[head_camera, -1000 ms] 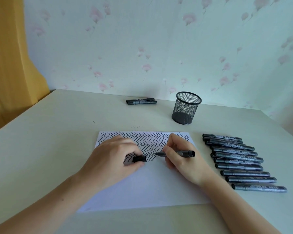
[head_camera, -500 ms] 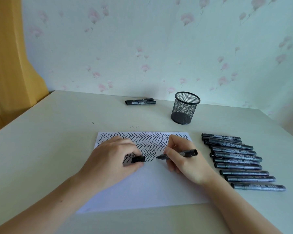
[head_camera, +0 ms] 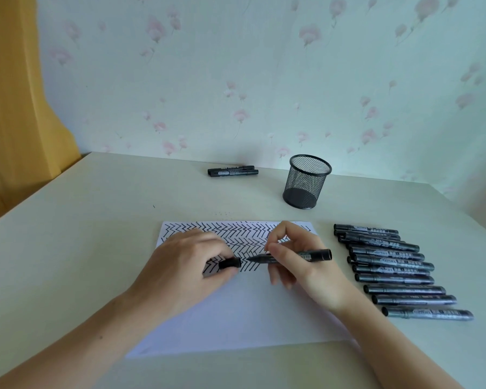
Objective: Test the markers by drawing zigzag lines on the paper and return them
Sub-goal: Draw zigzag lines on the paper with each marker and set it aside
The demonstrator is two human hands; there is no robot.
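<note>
Two hands: both low over the paper [head_camera: 236, 313], forearms reaching in from the near edge of the bench [head_camera: 68, 248].
Left hand [head_camera: 185, 265]: palm down on the sheet, fingers curled, thumb and fingers pinching a black marker cap [head_camera: 230, 263] with its open end turned right.
Right hand [head_camera: 300, 265]: thumb and forefinger clamped round an uncapped black marker [head_camera: 309, 255] that lies nearly level, tip pointing left toward the cap, just short of it; the other fingers are tucked under.
Paper: one white sheet, its far half filled with black zigzag rows, its near half blank.
Spare markers, far side: two capped black markers [head_camera: 233, 171] lying side by side near the wall.
Pen cup [head_camera: 307, 181]: one black mesh cup, upright, right of that pair.
Marker row [head_camera: 393, 272]: about eleven capped markers laid parallel on the bench, right of the paper; the far ones overlap, so the count is not sure.
</note>
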